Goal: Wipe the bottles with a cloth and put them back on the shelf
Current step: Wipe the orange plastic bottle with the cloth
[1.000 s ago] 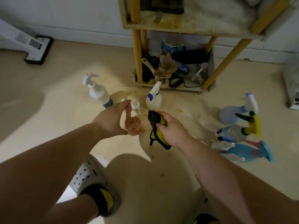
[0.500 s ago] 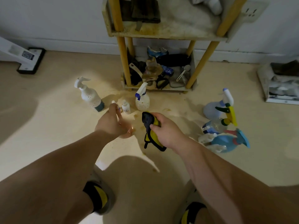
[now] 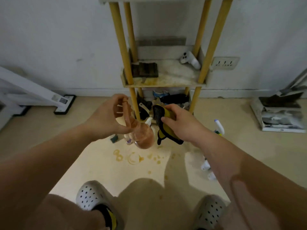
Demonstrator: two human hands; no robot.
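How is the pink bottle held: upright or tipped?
Tipped: the pink bottle slants, neck in the left hand, round body lower right.

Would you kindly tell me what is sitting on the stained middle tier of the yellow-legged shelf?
A dark ridged block sits at its left, a white game controller at its back right. The yellow front legs cover thin strips of the stained tier.

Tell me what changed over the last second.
The left hand, gripping the pink long-necked bottle by its neck, raised it from floor level to in front of the shelf. The right hand rose alongside. Unchanged: the right hand grips the yellow-and-black cloth; nothing was let go.
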